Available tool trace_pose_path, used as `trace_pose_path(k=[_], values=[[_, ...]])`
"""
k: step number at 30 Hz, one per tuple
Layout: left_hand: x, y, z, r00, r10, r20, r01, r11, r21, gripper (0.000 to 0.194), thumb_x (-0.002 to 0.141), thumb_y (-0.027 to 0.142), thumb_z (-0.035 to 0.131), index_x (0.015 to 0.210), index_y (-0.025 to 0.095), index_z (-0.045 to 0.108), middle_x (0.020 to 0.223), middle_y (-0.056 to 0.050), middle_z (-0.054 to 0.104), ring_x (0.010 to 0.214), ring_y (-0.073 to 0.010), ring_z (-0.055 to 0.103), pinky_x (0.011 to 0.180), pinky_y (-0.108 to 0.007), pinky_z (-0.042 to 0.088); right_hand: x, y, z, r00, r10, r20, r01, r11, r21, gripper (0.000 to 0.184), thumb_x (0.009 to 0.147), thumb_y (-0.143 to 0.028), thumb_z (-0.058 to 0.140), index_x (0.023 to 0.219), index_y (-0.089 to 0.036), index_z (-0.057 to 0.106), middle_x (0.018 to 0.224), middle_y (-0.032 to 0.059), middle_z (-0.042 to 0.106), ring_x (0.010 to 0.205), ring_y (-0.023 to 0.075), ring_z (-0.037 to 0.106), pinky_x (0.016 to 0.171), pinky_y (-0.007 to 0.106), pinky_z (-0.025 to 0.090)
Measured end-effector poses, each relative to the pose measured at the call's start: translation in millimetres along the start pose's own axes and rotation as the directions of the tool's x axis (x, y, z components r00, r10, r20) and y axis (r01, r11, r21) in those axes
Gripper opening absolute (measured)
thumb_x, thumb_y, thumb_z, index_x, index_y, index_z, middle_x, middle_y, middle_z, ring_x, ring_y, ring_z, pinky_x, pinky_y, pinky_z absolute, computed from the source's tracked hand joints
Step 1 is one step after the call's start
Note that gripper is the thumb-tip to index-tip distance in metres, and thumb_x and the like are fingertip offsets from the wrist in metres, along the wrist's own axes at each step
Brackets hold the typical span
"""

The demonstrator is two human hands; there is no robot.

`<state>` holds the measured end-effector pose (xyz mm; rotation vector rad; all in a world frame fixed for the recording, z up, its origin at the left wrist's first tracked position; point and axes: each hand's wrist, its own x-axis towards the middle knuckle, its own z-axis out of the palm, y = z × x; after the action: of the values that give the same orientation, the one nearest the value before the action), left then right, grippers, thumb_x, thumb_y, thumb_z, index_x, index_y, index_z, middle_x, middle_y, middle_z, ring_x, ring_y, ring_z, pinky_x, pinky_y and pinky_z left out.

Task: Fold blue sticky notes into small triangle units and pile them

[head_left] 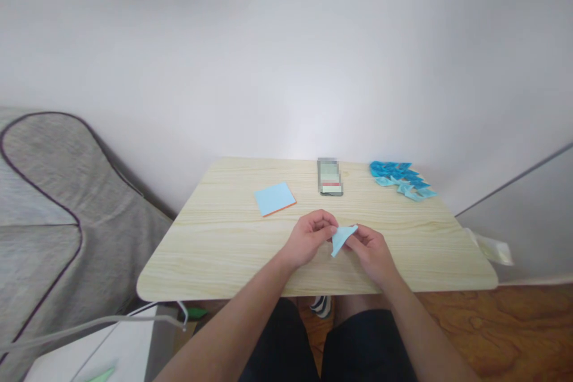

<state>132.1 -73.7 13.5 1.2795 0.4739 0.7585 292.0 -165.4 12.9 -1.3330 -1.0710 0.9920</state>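
Observation:
Between my two hands, over the front half of the table, is a light blue piece of folded paper (pixel 342 237), roughly triangular. My left hand (pixel 312 237) pinches its left corner between thumb and fingers. On the other side, my right hand (pixel 367 249) grips the paper's right edge, with the thumb in front and the fingers partly hidden behind. A stack of light blue square paper (pixel 274 198) with an orange lower edge lies beyond my left hand. Several folded paper pieces (pixel 398 178), darker blue and light blue, are grouped at the table's back right.
A phone (pixel 330 177) with a blurred screen lies near the back edge of the pale wooden table (pixel 215 239). The white wall (pixel 277 71) rises behind it. A grey cloth-covered piece (pixel 111 221) stands at left, beside a white surface (pixel 98 349) with a cable (pixel 89 325).

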Motion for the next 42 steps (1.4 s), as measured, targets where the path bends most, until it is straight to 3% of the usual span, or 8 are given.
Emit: trace_pose_path(k=[9, 16, 23, 29, 34, 37, 40, 42], values=[[-6.7, 5.4, -0.7, 0.999, 0.017, 0.048, -0.010, 0.988, -0.153, 0.031, 0.084, 0.037, 0.079, 0.106, 0.016, 0.073, 0.078, -0.001, 0.066, 0.072, -0.0130, 0.058, 0.073, -0.025, 0.045, -5.9, 0.3, 10.2, 0.998, 0.053, -0.016, -0.050, 0.985, 0.163, 0.027, 0.088, -0.047, 0.071, 0.088, -0.020, 0.074, 0.085, 0.0052, 0.074, 0.074, 0.0179, 0.063, 0.074, 0.032, 0.052], [-16.3, 21.8, 12.0, 0.996, 0.077, 0.042, -0.074, 0.996, -0.058, 0.026, 0.086, 0.040, 0.077, 0.099, 0.018, 0.080, 0.096, -0.006, 0.068, 0.079, -0.0158, 0.063, 0.077, -0.030, 0.050, -17.0, -6.7, 26.2, 0.998, 0.052, -0.043, -0.039, 0.962, 0.270, 0.023, 0.087, -0.041, 0.070, 0.078, -0.021, 0.067, 0.069, 0.0000, 0.063, 0.068, 0.0158, 0.056, 0.068, 0.029, 0.049], [-24.9, 32.0, 23.1, 0.999, 0.048, -0.025, -0.049, 0.998, -0.043, 0.028, 0.084, 0.041, 0.079, 0.099, 0.017, 0.080, 0.099, -0.009, 0.075, 0.091, -0.0207, 0.066, 0.087, -0.033, 0.050, -22.6, -7.5, 20.3, 0.942, -0.124, -0.311, 0.097, 0.990, -0.101, 0.021, 0.081, -0.035, 0.074, 0.098, -0.023, 0.070, 0.091, 0.0037, 0.073, 0.081, 0.0211, 0.064, 0.070, 0.031, 0.050], [-30.9, 36.9, 24.0, 0.998, 0.065, 0.000, -0.065, 0.996, -0.058, 0.022, 0.084, 0.034, 0.080, 0.097, 0.017, 0.081, 0.095, -0.008, 0.074, 0.089, -0.0179, 0.064, 0.084, -0.029, 0.049, -38.6, -30.5, 14.0, 0.956, -0.272, -0.111, 0.196, 0.872, -0.448, 0.015, 0.093, -0.031, 0.059, 0.089, -0.023, 0.072, 0.083, 0.0027, 0.070, 0.078, 0.0208, 0.062, 0.073, 0.032, 0.045], [-36.9, 43.1, 27.5, 0.997, 0.078, 0.007, -0.077, 0.995, -0.063, 0.018, 0.084, 0.031, 0.080, 0.094, 0.016, 0.081, 0.091, -0.007, 0.071, 0.086, -0.0160, 0.061, 0.079, -0.028, 0.048, -47.0, -42.9, 15.2, 0.973, -0.229, 0.037, 0.221, 0.868, -0.444, 0.034, 0.102, -0.035, 0.048, 0.074, -0.022, 0.061, 0.072, 0.0017, 0.062, 0.071, 0.0189, 0.056, 0.068, 0.031, 0.041], [-38.3, 45.2, 27.5, 0.999, 0.037, -0.026, -0.039, 0.996, -0.081, 0.021, 0.081, 0.033, 0.083, 0.091, 0.015, 0.080, 0.089, -0.006, 0.071, 0.082, -0.0159, 0.062, 0.076, -0.028, 0.048, -48.3, -38.9, 14.6, 0.980, -0.189, 0.055, 0.196, 0.899, -0.392, 0.031, 0.101, -0.040, 0.050, 0.083, -0.022, 0.068, 0.080, 0.0025, 0.067, 0.077, 0.0197, 0.060, 0.072, 0.031, 0.044], [-37.9, 45.9, 25.1, 0.997, 0.022, -0.074, -0.028, 0.997, -0.073, 0.021, 0.080, 0.034, 0.083, 0.090, 0.016, 0.080, 0.087, -0.006, 0.073, 0.080, -0.0157, 0.063, 0.077, -0.029, 0.049, -47.8, -31.4, 12.1, 0.987, -0.157, -0.040, 0.138, 0.945, -0.296, 0.025, 0.095, -0.043, 0.063, 0.109, -0.024, 0.073, 0.097, 0.0036, 0.072, 0.089, 0.0219, 0.065, 0.081, 0.032, 0.049], [-36.9, 45.3, 23.8, 0.995, 0.023, -0.102, -0.029, 0.998, -0.055, 0.021, 0.080, 0.034, 0.083, 0.090, 0.015, 0.079, 0.087, -0.006, 0.074, 0.080, -0.0157, 0.063, 0.078, -0.029, 0.048, -47.1, -28.1, 10.3, 0.982, -0.130, -0.137, 0.095, 0.967, -0.236, 0.028, 0.090, -0.044, 0.070, 0.109, -0.024, 0.073, 0.094, 0.0041, 0.073, 0.086, 0.0220, 0.065, 0.080, 0.033, 0.050]])
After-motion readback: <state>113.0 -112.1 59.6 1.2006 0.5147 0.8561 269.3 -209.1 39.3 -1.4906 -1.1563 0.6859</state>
